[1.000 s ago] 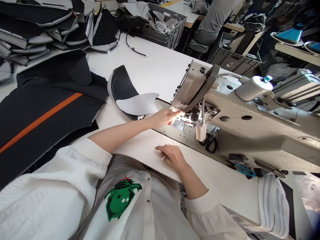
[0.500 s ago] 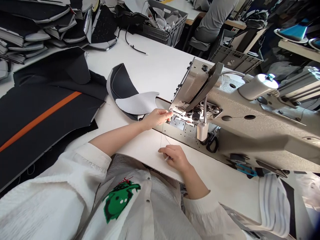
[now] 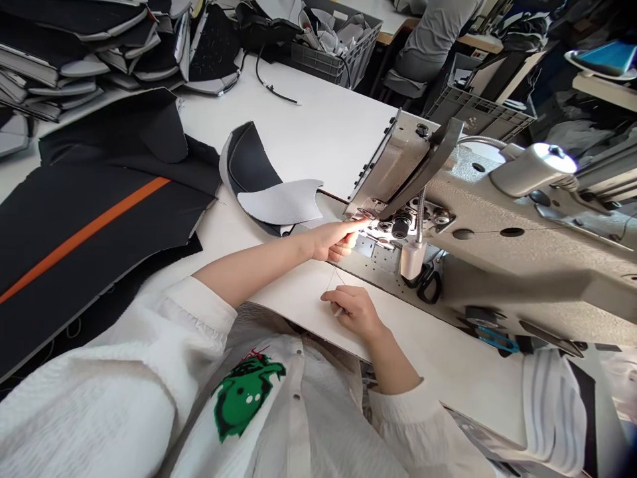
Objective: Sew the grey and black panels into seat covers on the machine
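The left hand (image 3: 334, 240) is now reaching into the lit needle area of the beige metal sewing machine (image 3: 468, 192), its index finger pointing forward and the others curling; half a second ago it was sitting just outside with fingertips pinched together. Whether it is gripping anything now, I cannot tell. The fine dark thread (image 3: 338, 273) is running between the two hands, above the front edge of the white desk (image 3: 318, 126), and is showing a shorter stretch than before. This is probably meaning that the thread is being worked at the needle again. The right hand (image 3: 357, 311) is staying low, its fingers closing around a small, slim, pale object (image 3: 339, 311), while the thread is seemingly leading to its index fingertip. Black-handled scissors (image 3: 430, 282) are lying beneath the machine arm.
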